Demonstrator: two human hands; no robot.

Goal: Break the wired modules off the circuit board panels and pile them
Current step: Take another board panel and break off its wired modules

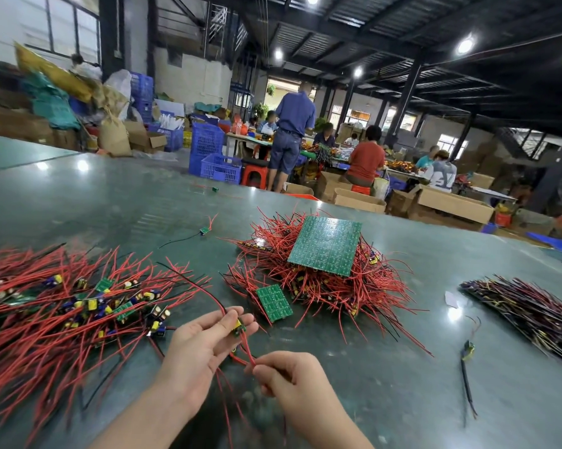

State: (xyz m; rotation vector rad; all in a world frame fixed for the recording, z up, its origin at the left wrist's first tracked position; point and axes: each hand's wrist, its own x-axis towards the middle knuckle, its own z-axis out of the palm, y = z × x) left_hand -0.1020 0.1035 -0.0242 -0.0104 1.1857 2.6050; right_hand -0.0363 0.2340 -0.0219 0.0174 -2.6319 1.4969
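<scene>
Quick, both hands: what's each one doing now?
Left hand: pinching a small green wired module.
Right hand: pinching that module's red wires.

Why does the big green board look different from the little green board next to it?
The big green board is a large square that sits tilted on top of the red wire heap. The little green board is a much smaller rectangle that lies low at the heap's near edge. Both are green panels with red wires sticking out from underneath.
</scene>
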